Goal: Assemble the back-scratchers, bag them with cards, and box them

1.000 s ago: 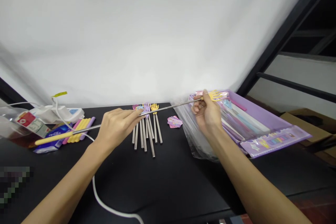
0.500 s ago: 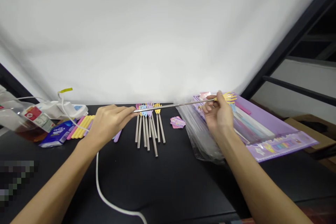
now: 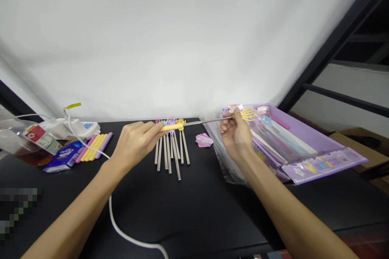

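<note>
A telescopic back scratcher is held nearly level between my two hands, above the black table. My left hand is closed around its yellow handle, part of which sticks out past the fingers. Near the other end, my right hand pinches the metal rod just beside the yellow claw-shaped head. Behind and below the rod lie several metal back scratchers without handles, their pink, blue, purple and yellow claws toward the wall. Loose pink, yellow and purple handles form a row left of my left hand.
To the right sits a purple display box with wrapped back scratchers, clear plastic along its left side. Small pink cards lie mid-table. At left are a blue packet, a power strip, a plastic bottle and a white cable.
The yellow handle now shows beyond my left fingers, where only bare metal rod showed before. My right hand and the claw head have moved left, closer to my left hand.
</note>
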